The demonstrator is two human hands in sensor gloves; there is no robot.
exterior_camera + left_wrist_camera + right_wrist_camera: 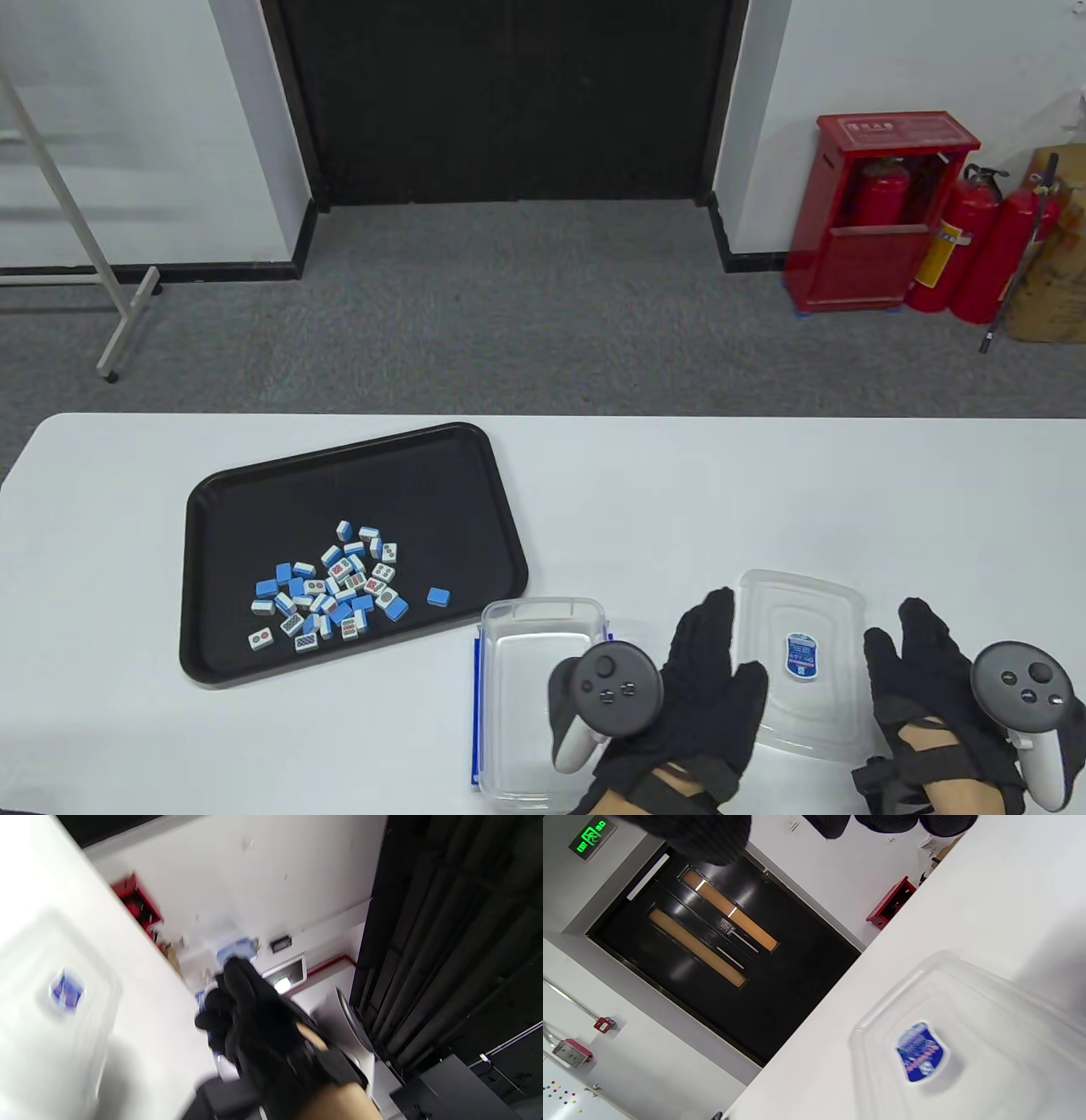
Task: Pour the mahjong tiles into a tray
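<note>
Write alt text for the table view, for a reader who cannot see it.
A pile of blue-and-white mahjong tiles lies in a black tray on a white table. Right of the tray stands an empty clear plastic box, with its clear lid lying flat further right. Two black-gloved hands, left hand and right hand, hover open on either side of the lid.

White table (764,492) w/ black tray (254,509) on left, clear container (526,645) & lid (806,611) near front edge.
</note>
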